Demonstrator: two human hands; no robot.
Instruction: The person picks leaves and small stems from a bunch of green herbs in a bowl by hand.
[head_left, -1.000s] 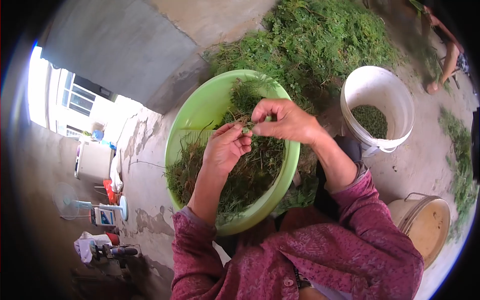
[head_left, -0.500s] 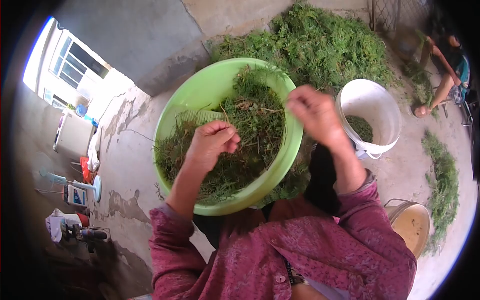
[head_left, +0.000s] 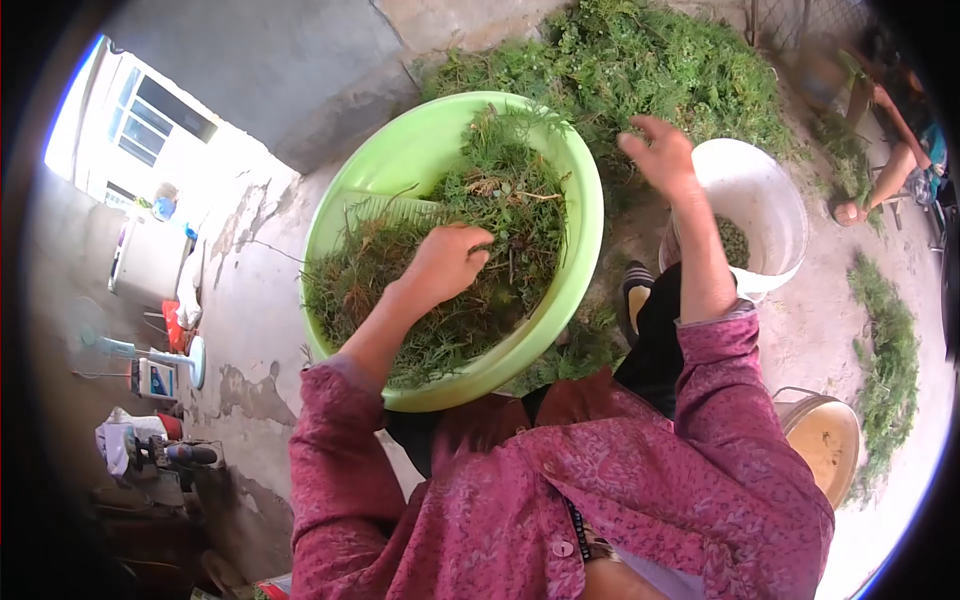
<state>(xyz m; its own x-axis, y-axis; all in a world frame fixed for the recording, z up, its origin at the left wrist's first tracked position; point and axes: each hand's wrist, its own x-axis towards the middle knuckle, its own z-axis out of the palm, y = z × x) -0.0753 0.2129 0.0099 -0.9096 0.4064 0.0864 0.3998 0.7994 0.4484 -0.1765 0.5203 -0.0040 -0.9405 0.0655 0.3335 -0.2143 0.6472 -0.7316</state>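
A large light-green plastic basin (head_left: pixel 583 230) rests at my lap, heaped with feathery green sprigs and stems (head_left: pixel 520 225), some of them brown. My left hand (head_left: pixel 448 264) is over this heap, its fingers curled together; whatever they may hold is hidden. Beyond the basin's right rim, my right hand (head_left: pixel 662 160) hangs in the air with thumb and fingers apart and nothing visible in them. It is between a big pile of leafy plants (head_left: pixel 650 80) on the ground and a white bucket (head_left: pixel 778 205), which has small green pieces (head_left: pixel 732 242) at its bottom.
A second bucket (head_left: pixel 822 450) with a tan inside stands at my right. A strip of cut plants (head_left: pixel 886 360) lies on the concrete floor beyond it. Another person (head_left: pixel 905 150) sits at the far right. On the left are a fan (head_left: pixel 195 362) and a white cabinet (head_left: pixel 150 262).
My right hand has moved up and away from the basin's rim towards the plant pile, and its fingers have spread. My left hand has shifted slightly right and lower over the heap.
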